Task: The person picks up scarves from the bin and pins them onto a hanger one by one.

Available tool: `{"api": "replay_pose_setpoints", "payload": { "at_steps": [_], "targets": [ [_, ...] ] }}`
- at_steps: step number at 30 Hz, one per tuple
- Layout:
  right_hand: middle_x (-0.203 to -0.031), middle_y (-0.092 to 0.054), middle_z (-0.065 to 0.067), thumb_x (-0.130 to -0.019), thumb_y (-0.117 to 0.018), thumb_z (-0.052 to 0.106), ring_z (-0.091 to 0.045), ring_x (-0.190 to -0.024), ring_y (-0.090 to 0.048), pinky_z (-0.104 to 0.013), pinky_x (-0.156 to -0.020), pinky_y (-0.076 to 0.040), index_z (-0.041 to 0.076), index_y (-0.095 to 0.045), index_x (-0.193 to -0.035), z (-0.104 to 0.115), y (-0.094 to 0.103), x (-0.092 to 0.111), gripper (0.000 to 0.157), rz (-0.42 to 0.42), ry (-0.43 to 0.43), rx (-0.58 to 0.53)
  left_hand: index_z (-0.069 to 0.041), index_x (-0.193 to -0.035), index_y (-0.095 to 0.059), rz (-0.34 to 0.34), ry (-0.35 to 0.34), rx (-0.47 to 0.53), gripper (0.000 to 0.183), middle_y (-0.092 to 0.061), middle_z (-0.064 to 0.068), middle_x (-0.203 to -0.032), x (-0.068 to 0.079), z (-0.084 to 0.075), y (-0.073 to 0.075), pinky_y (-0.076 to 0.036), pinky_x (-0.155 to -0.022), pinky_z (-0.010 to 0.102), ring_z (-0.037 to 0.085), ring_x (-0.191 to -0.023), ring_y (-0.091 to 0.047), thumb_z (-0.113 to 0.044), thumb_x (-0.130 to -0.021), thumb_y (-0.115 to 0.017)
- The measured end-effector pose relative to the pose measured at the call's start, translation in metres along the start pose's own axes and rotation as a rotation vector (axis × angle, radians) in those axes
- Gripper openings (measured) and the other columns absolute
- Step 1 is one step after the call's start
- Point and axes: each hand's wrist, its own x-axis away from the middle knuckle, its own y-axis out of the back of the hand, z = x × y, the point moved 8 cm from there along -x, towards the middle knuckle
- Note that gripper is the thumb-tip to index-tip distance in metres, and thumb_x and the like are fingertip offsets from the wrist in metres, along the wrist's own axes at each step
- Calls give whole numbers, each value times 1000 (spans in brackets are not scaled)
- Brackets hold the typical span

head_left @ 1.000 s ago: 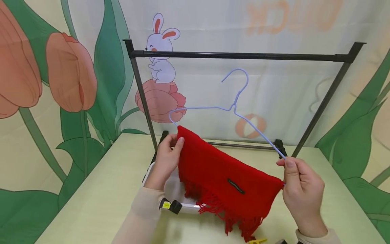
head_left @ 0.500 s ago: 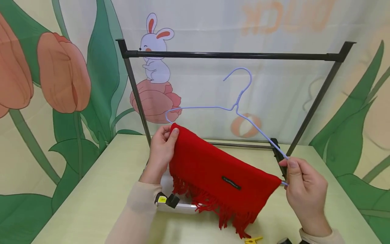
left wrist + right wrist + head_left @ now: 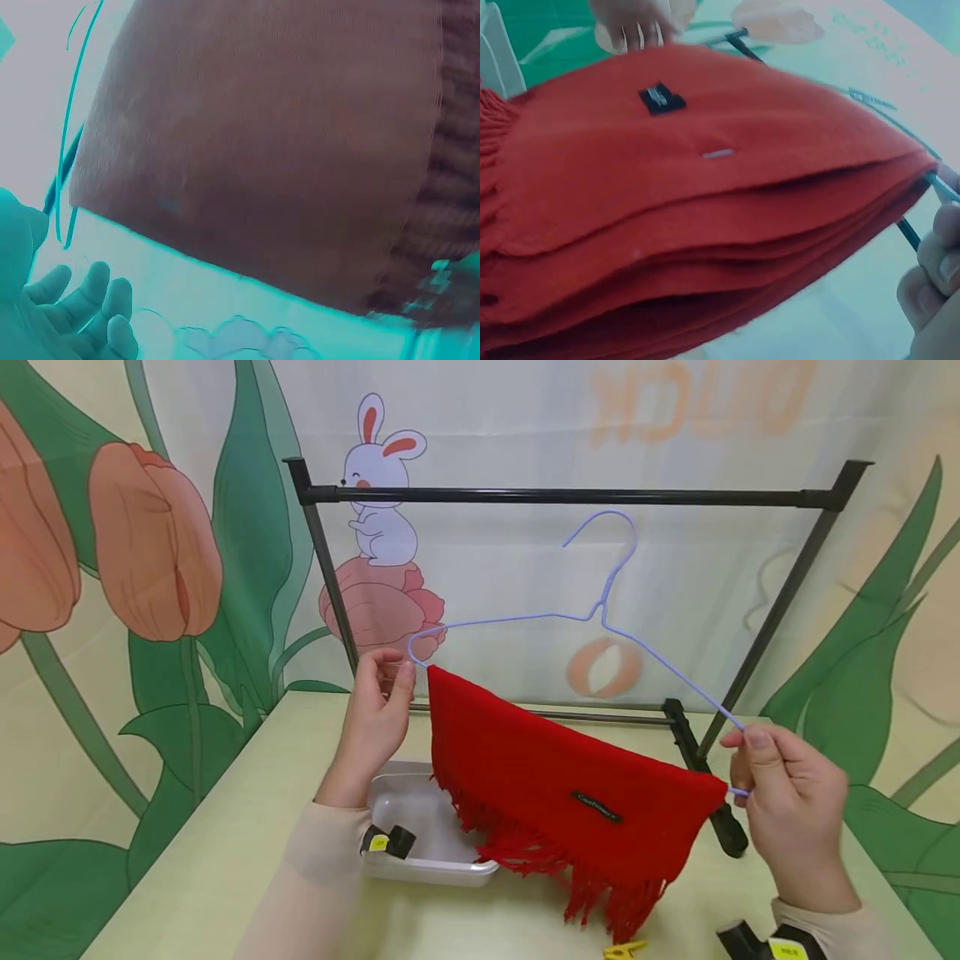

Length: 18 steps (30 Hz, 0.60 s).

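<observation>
A red scarf (image 3: 555,752) with a fringed edge and a small dark label hangs folded over the lower bar of a lilac wire hanger (image 3: 525,617). My right hand (image 3: 795,802) pinches the hanger at its right end, just past the scarf's edge. The hanger tilts down toward that side, its hook upward. Beside its left end is my left hand (image 3: 375,718), holding nothing, the fingers (image 3: 96,281) loosely bent and apart from the cloth in the left wrist view. In the right wrist view the scarf's several layers (image 3: 705,255) show from the side.
Behind the hanger stands a black rack with a horizontal rail (image 3: 487,495). A white tray (image 3: 431,872) sits on the pale table (image 3: 225,860), partly behind the scarf. A yellow clip (image 3: 624,951) lies at the table's near side.
My left hand has let go of the scarf's left corner and drawn slightly left. My right hand has moved right with the hanger and scarf, and the hook has risen toward the rail.
</observation>
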Motion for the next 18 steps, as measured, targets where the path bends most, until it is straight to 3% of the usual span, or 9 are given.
{"api": "replay_pose_setpoints", "payload": {
  "at_steps": [5, 8, 10, 13, 16, 18],
  "targets": [
    [-57, -45, -7, -108, -51, -7, -18, -51, -40, -29, -44, -24, -13, -67, -88, -2, 18, -20, 27, 13, -51, -203, -10, -151, -46, 63, -130, -98, 44, -64, 14, -124, -7, -31, 1, -55, -88, 39, 27, -108, -62, -35, -115, -49],
    [-58, -44, -7, -109, -49, -9, -19, -51, -38, -33, -46, -19, -11, -67, -88, 0, 31, -32, 28, 46, -46, -217, -11, -148, -54, 142, -225, -144, 41, -66, 12, -116, -8, -53, -4, -56, -83, 39, 26, -103, -63, -34, -115, -49],
    [-60, -44, -6, -109, -49, -9, -18, -53, -37, -34, -47, -18, -13, -66, -91, 2, 39, -38, 25, 96, -25, -205, -11, -140, -61, 200, -294, -158, 34, -67, 11, -105, -7, -66, -9, -56, -80, 37, 25, -95, -64, -31, -115, -51],
    [-63, -46, -4, -110, -50, -4, -18, -58, -38, -34, -48, -22, -10, -68, -95, 2, 55, -43, 24, 117, -34, -88, -8, -114, -69, 280, -396, -154, 20, -62, 7, -84, -6, -84, -19, -50, -71, 32, 22, -79, -60, -22, -114, -55],
    [-65, -46, -4, -110, -49, -5, -18, -61, -39, -34, -51, -24, -12, -67, -96, 0, 65, -45, 23, 152, -21, -81, -10, -91, -66, 360, -460, -129, 23, -56, 3, -70, -6, -96, -30, -44, -61, 29, 19, -65, -53, -16, -112, -59],
    [-66, -47, -4, -110, -48, -7, -18, -62, -39, -35, -52, -24, -12, -66, -96, -3, 68, -44, 23, 172, -15, -99, -11, -85, -64, 439, -474, -114, 26, -53, 0, -64, -5, -100, -40, -41, -57, 28, 18, -59, -50, -13, -111, -60]
  ]
}}
